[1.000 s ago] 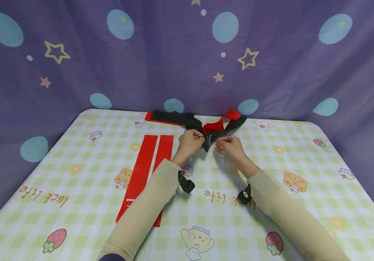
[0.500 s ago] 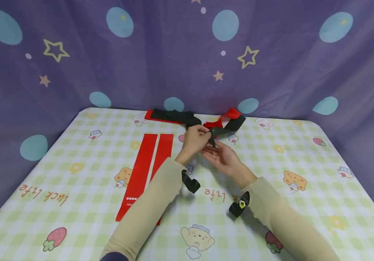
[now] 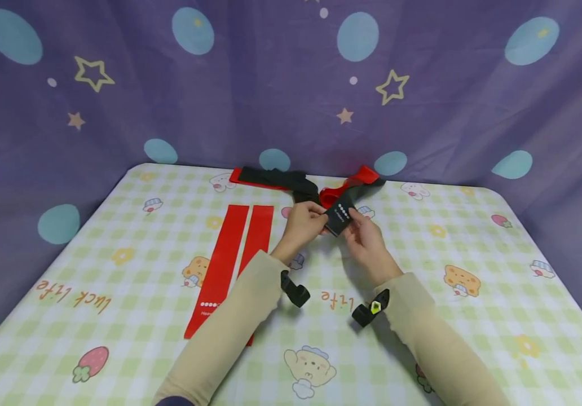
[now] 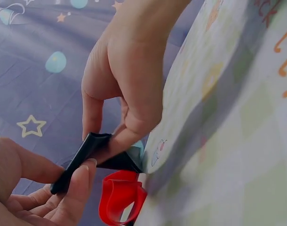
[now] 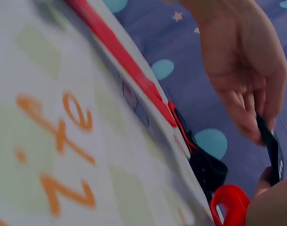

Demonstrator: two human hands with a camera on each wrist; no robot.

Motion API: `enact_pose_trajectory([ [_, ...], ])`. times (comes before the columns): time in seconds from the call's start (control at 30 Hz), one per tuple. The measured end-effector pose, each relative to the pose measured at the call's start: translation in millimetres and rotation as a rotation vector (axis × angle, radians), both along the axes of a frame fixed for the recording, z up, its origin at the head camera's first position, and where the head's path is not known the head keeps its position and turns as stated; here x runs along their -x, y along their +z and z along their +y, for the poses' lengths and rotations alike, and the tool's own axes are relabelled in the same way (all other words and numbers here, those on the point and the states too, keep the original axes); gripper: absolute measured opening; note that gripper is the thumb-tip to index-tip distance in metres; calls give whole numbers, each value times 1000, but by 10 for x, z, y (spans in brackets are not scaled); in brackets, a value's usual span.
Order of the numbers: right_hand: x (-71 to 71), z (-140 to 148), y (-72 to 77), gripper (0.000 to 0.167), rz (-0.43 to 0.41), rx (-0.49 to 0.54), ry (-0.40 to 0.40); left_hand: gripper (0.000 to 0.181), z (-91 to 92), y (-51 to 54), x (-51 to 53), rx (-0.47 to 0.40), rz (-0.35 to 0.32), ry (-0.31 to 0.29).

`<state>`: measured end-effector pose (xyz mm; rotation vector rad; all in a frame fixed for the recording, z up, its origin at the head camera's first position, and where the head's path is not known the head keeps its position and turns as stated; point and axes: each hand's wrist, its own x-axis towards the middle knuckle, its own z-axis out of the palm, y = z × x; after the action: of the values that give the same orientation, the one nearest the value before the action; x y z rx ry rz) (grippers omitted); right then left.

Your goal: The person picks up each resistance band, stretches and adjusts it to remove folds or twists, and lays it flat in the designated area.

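A black resistance band (image 3: pixel 339 219) with white dots and small print is raised near the back middle of the table. My left hand (image 3: pixel 303 226) pinches its left edge between thumb and fingers. On the other side, my right hand (image 3: pixel 367 241) pinches the same band, the thumb lying over its printed face. Behind the hands, the band trails back towards a curled red band (image 3: pixel 330 197). In the left wrist view the black band (image 4: pixel 82 157) appears nearly edge-on between both hands' fingertips. How the bands overlap behind the hands is partly hidden.
Two flat red bands, a left one (image 3: pixel 222 254) and a right one (image 3: pixel 258 234), lie side by side, partly under the left sleeve. More black band (image 3: pixel 273 179) lies over red at the back edge. A purple curtain (image 3: pixel 250 84) hangs behind the table.
The right hand has come in from the right and now pinches the black band. The band's end has been turned so that its printed face shows flat between both hands.
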<state>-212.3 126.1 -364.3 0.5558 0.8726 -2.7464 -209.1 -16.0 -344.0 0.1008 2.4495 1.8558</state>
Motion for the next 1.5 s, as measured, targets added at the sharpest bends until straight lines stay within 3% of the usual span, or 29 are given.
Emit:
enact_pose_trajectory([
  [0.07, 18, 39, 3, 6, 10, -68, -22, 13, -6, -17, -30, -3, -10, -16],
  [0.23, 57, 95, 23, 8, 39, -222, -47, 12, -29, -68, -95, 19, -39, -62],
  [0.4, 109, 168, 42, 12, 42, -289, -66, 15, -55, -114, -134, 41, -100, -98],
  [0.67, 166, 258, 60, 20, 39, -345, -109, 16, -103, -148, -226, 132, -171, -203],
  [0.8, 175, 278, 78, 22, 50, -323, -116, 12, -132, -155, -268, 172, -171, -261],
  [1.03, 195, 300, 108, 23, 46, -313, -93, 7, -179, -199, -363, 175, -178, -313],
  [1.3, 219, 340, 129, 50, 54, -357, -63, 5, -232, -279, -480, 158, -168, -400],
  [1.37, 220, 348, 146, 45, 40, -347, -52, 6, -244, -287, -509, 162, -167, -415],
  [1.5, 222, 354, 186, 17, -4, -368, -33, 5, -265, -290, -565, 172, -145, -429],
])
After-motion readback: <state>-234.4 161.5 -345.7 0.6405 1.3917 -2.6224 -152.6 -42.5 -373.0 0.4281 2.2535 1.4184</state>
